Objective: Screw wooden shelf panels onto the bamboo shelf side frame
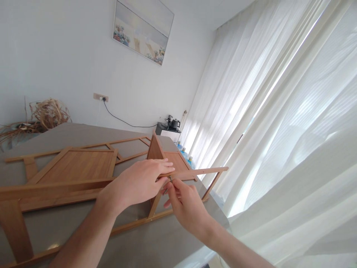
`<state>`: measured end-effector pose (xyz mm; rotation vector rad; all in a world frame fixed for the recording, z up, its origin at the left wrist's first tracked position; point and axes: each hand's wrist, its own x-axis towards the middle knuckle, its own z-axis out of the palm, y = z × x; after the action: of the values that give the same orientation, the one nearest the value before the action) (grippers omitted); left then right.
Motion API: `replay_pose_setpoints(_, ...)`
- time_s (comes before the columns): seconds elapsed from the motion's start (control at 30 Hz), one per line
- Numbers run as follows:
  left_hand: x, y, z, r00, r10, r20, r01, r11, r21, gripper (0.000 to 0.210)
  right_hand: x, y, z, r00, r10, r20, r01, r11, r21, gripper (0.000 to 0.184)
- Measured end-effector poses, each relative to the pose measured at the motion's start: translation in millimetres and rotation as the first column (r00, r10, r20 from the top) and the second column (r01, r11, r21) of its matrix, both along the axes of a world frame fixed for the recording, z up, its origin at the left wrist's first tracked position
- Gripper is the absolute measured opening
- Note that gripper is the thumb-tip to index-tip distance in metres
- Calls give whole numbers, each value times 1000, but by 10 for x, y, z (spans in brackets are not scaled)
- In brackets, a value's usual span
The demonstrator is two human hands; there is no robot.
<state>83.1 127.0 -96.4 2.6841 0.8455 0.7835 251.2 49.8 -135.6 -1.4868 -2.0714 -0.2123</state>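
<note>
A partly assembled wooden frame (212, 170) stands on the table, its narrow rail running off to the right. My left hand (139, 178) holds this rail near its near end, fingers over the top and thumb low beside the joint. Right below, my right hand (185, 201) is closed in a pinch on a thin metal piece (170, 179), like a hex key, at the rail's side. The fingers cover most of it, and its contact with the wood is hidden. Behind my hands, an upright wooden panel (155, 147) joins the frame.
A second wooden frame with a slatted panel (80, 165) lies at the left on the grey table (134, 245). Dried plant stems (51, 115) sit at the far left. A kettle (175, 123) stands on a small cabinet by the wall. White curtains (267, 111) hang along the right.
</note>
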Motion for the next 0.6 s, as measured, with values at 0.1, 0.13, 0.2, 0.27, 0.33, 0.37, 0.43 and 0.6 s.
replay_pose_setpoints(0.1,-4,5,8,1000,-6,-4,5,1000,-5,40,-88,-18,-57,938,47,-343,-107,981,-159,33)
replay_pose_setpoints(0.13,-4,5,12,1000,-5,-4,5,1000,-13,40,-100,-24,-83,929,41,-368,-103,983,-153,33)
replay_pose_setpoints(0.2,-4,0,18,1000,0,-6,-1,1000,-28,41,-95,-37,-143,959,32,-282,-53,996,-68,30)
replay_pose_setpoints(0.27,-2,-5,18,1000,7,-7,-7,999,-33,41,-58,-45,-200,996,18,-84,-12,997,75,28)
replay_pose_setpoints(0.33,0,-8,13,1000,11,-5,-11,1000,-26,41,-5,-44,-229,996,-6,92,-11,982,190,28)
replay_pose_setpoints(0.37,0,-7,9,1000,12,-6,-12,1000,-19,40,23,-39,-228,990,-19,143,-13,975,221,28)
replay_pose_setpoints(0.43,0,-2,0,1000,12,-12,-12,1000,-6,40,73,-19,-201,982,-40,187,-6,970,242,28)
replay_pose_setpoints(0.6,2,17,-10,1000,5,-10,-5,1000,3,39,132,46,-103,974,-47,221,-8,970,242,27)
